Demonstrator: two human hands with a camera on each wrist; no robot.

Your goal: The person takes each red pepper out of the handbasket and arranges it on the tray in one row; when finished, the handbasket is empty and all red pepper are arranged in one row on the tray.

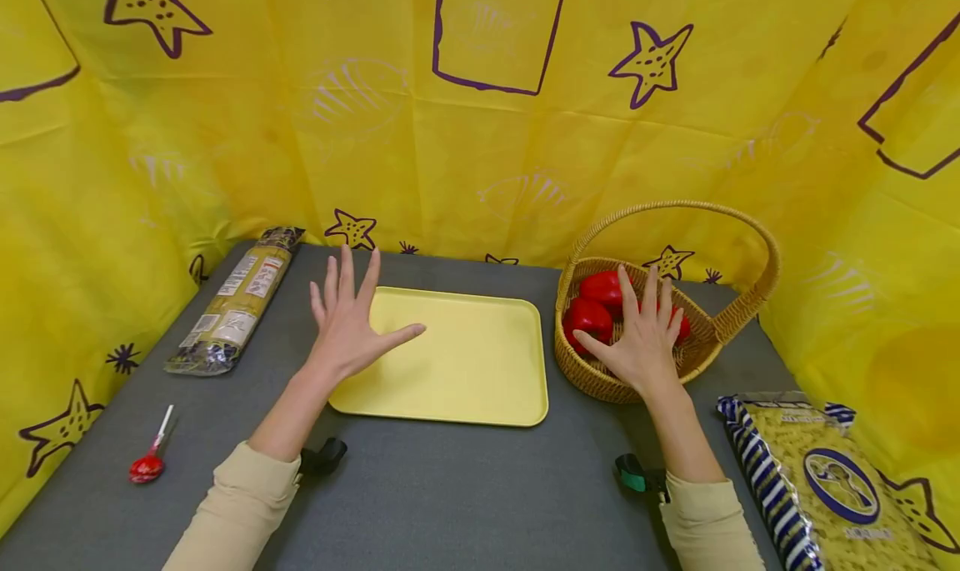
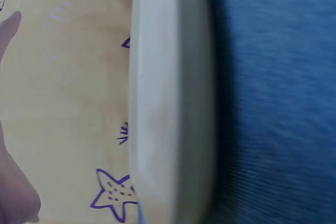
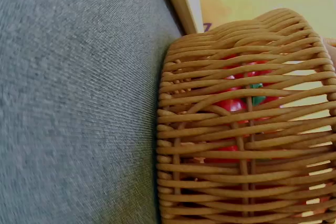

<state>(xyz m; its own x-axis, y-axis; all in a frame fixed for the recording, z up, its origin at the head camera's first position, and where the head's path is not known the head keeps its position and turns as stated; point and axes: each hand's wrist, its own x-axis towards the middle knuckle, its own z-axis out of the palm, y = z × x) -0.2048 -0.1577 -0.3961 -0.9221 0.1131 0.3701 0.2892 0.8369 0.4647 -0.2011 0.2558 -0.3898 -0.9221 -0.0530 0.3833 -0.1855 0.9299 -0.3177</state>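
Note:
My left hand (image 1: 348, 329) hovers over the left part of a yellow tray (image 1: 465, 358), fingers spread and thumb pointing right, holding nothing. In the left wrist view, the tray's rim (image 2: 157, 98) fills the middle, and part of the hand (image 2: 16, 182) shows at the left edge. My right hand (image 1: 641, 346) is spread above a wicker basket (image 1: 600, 379) with a tall arched handle; nothing is in its grasp. Inside lie red bell peppers (image 1: 588, 319), partly hidden by the fingers. Through the weave of the basket (image 3: 247, 156), the right wrist view shows red and a bit of green.
A long plastic-wrapped pack (image 1: 240, 296), apparently spaghetti, lies at the back left. Nearer on that side is a red lollipop (image 1: 147, 467) with a white stick. A bag of short pasta (image 1: 832, 479) lies at the front right. Yellow patterned cloth (image 1: 465, 154) encloses the grey table (image 1: 465, 496).

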